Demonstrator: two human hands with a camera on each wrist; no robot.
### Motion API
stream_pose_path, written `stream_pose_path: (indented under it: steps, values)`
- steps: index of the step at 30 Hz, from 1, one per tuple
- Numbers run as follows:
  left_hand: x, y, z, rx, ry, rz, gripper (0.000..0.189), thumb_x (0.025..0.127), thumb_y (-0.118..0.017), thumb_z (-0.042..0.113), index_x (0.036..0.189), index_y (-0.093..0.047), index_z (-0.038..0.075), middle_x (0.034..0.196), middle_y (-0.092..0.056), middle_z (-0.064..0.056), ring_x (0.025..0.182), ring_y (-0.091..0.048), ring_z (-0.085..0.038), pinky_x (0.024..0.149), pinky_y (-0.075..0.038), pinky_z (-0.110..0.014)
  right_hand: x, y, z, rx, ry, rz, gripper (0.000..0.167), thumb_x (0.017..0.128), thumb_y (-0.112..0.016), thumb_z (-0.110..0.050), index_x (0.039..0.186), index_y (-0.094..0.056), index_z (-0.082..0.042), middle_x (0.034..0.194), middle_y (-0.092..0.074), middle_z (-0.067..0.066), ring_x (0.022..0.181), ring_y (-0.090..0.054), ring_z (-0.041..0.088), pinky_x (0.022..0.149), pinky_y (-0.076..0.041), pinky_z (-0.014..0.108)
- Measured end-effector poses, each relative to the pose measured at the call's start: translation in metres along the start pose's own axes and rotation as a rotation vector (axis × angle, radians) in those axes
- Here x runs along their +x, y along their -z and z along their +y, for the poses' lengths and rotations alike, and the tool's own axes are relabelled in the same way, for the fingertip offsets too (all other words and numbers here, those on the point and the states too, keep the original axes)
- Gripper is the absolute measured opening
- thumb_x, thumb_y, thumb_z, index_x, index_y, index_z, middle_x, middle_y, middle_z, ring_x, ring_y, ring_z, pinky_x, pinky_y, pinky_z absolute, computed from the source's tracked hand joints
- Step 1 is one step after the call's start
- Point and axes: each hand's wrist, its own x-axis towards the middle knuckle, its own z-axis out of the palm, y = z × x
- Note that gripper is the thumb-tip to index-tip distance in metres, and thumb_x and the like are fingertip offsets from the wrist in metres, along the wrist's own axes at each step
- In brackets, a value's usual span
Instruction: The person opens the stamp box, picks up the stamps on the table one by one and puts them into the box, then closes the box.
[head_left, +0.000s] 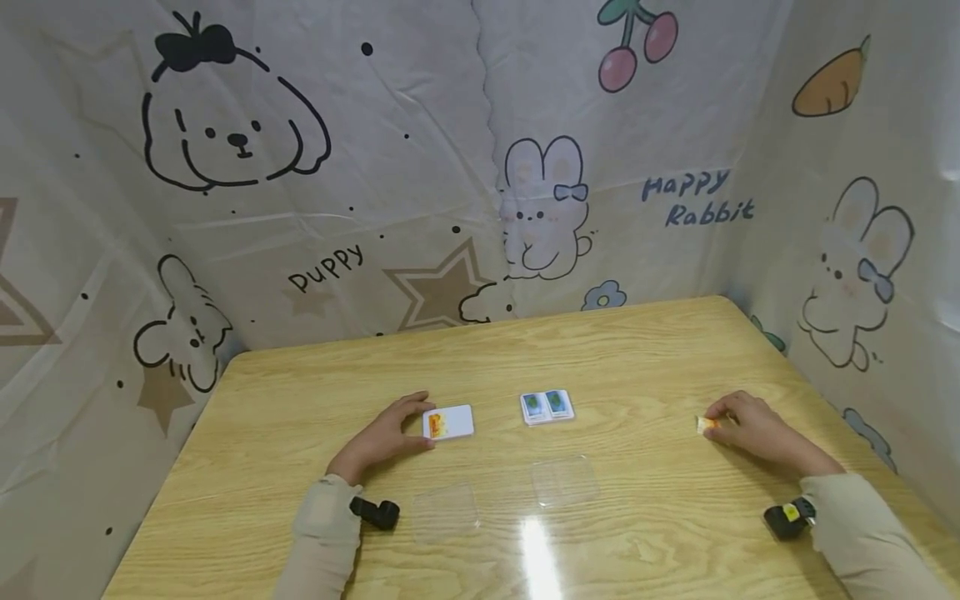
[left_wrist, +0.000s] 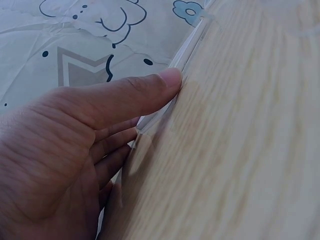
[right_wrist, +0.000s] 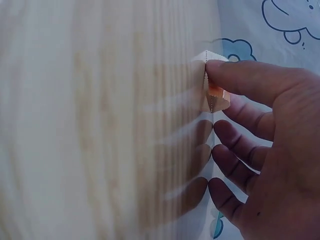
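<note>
My left hand [head_left: 384,429] grips the left end of a shallow white box [head_left: 459,422], thumb on the near side and a finger on the far side. An orange and yellow picture fills the box's left half; the right half is plain white. In the left wrist view the box shows only as a thin white edge [left_wrist: 189,50] under the thumb. At the right of the table my right hand [head_left: 756,429] pinches a small piece of paper [right_wrist: 217,91] between thumb and index finger. This piece has serrated edges and orange print. The other fingers of that hand touch the tabletop.
A second white box [head_left: 547,419] with two blue-green pictures side by side sits right of the first. Two clear plastic lids [head_left: 446,512] lie nearer to me on the wooden table [head_left: 637,358]. Printed cloth [head_left: 420,108] hangs around the far sides.
</note>
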Motion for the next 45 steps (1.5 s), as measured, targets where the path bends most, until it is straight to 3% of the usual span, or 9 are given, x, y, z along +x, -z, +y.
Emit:
stream_pose_path:
  steps: [8, 15, 23, 31, 45]
  values:
    - [0.000, 0.000, -0.001, 0.012, -0.025, -0.007, 0.066, 0.084, -0.075, 0.033, 0.140, -0.050, 0.010, 0.159, -0.027, -0.008, 0.148, -0.019, -0.036, 0.115, -0.022, -0.060, 0.003, -0.004, -0.007, 0.026, 0.029, -0.018, 0.030, 0.089, -0.070, -0.027, 0.103, -0.063, -0.002, 0.108, -0.059, 0.019, 0.102, -0.054, 0.035, 0.084, -0.045, 0.051]
    - [0.001, 0.003, -0.001, 0.022, -0.022, -0.002, 0.066, 0.084, -0.075, 0.033, 0.141, -0.049, 0.012, 0.160, -0.026, -0.007, 0.148, -0.018, -0.036, 0.116, -0.022, -0.060, 0.022, -0.005, -0.028, 0.036, 0.094, -0.028, 0.024, 0.089, -0.070, -0.020, 0.102, -0.062, -0.001, 0.104, -0.060, 0.015, 0.095, -0.055, 0.024, 0.079, -0.047, 0.038]
    - [-0.002, 0.003, -0.001, 0.013, -0.044, -0.006, 0.066, 0.084, -0.075, 0.034, 0.140, -0.050, 0.009, 0.159, -0.026, -0.010, 0.147, -0.019, -0.038, 0.114, -0.022, -0.062, 0.045, -0.009, -0.071, 0.075, 0.164, -0.043, 0.020, 0.088, -0.070, -0.015, 0.100, -0.062, -0.001, 0.104, -0.059, 0.014, 0.094, -0.054, 0.023, 0.081, -0.048, 0.038]
    - [-0.002, 0.002, 0.000, 0.013, -0.039, 0.001, 0.066, 0.083, -0.075, 0.033, 0.139, -0.050, 0.009, 0.159, -0.027, -0.010, 0.147, -0.019, -0.038, 0.115, -0.021, -0.061, 0.067, -0.023, -0.112, 0.062, 0.236, -0.052, 0.022, 0.088, -0.070, -0.019, 0.101, -0.062, -0.003, 0.104, -0.060, 0.009, 0.093, -0.053, 0.019, 0.082, -0.047, 0.037]
    - [-0.001, 0.002, -0.001, 0.010, -0.035, 0.006, 0.064, 0.083, -0.076, 0.034, 0.138, -0.052, 0.010, 0.159, -0.028, -0.009, 0.147, -0.020, -0.037, 0.115, -0.022, -0.061, 0.103, -0.058, -0.194, 0.004, 0.355, -0.164, 0.023, 0.091, -0.068, -0.025, 0.106, -0.061, -0.009, 0.107, -0.059, 0.006, 0.097, -0.054, 0.019, 0.084, -0.048, 0.037]
